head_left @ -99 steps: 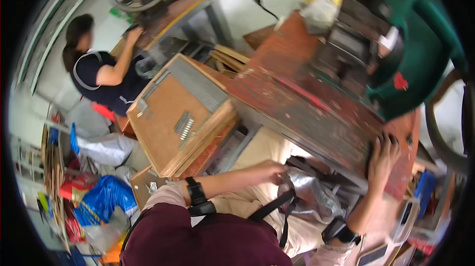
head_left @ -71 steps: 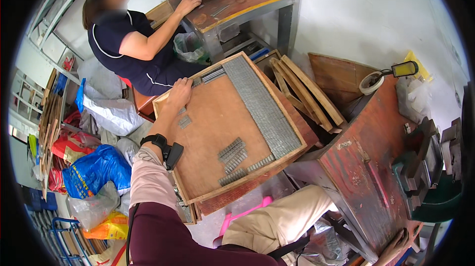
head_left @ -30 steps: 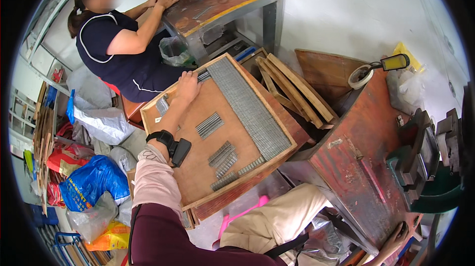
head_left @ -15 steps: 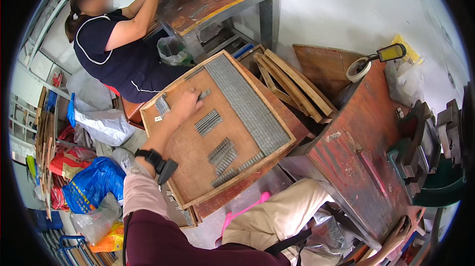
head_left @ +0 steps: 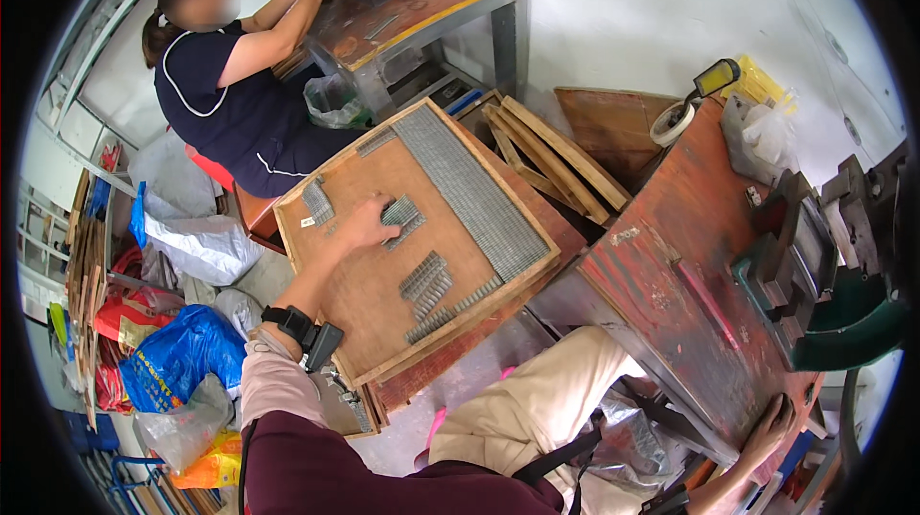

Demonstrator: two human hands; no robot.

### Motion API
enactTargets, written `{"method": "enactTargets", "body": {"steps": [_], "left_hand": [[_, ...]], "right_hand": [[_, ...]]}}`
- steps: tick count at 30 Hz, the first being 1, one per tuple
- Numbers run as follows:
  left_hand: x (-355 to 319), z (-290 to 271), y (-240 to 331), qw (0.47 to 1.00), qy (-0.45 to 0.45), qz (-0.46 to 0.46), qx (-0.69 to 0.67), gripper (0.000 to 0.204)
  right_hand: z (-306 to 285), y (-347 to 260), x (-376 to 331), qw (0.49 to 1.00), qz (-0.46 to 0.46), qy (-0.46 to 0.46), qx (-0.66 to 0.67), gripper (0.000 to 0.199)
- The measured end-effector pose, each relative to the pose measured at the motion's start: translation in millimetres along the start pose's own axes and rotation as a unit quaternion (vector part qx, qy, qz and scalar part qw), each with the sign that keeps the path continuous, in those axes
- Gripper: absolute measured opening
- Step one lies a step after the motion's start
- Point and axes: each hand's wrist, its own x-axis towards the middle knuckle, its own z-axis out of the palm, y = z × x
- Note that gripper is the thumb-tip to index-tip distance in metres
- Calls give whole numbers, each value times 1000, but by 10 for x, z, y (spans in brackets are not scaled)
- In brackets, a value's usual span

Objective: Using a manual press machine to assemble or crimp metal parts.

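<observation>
My left hand point(head_left: 366, 225) reaches over a shallow wooden tray point(head_left: 359, 343), its fingers closed on a short row of small grey metal pieces point(head_left: 402, 212) near the middle. Similar pieces point(head_left: 470, 199) fill a wide band along the tray's far right side. Loose rows point(head_left: 428, 283) lie closer to me, and a small cluster point(head_left: 315, 199) sits by the left wall beside a white label. My right hand point(head_left: 770, 431) is at the near edge of the worn red table point(head_left: 661, 295), with fingers curled about a dark thing I cannot make out.
Green-based machinery point(head_left: 815, 314) stands on the red table at right, near a red bar point(head_left: 704, 302). Wooden frames point(head_left: 551, 156) lean behind the tray. A co-worker point(head_left: 225, 103) sits at another bench point(head_left: 431, 2). Bags point(head_left: 182, 357) crowd the left floor.
My left hand has moved nearer and slightly right with a short row of metal pieces, to the group in the tray's middle. My right hand stays at the table edge. The view has shifted slightly.
</observation>
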Motion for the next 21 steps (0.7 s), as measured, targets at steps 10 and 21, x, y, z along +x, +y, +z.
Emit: {"method": "enactTargets", "body": {"steps": [10, 21], "left_hand": [[28, 335, 104, 996, 66, -51, 37, 47], [163, 168, -108, 952, -64, -138, -267, 33]], "right_hand": [[-62, -2, -43, 1000, -16, 16, 0, 33], [-36, -184, -24, 996, -28, 79, 34, 18]]}}
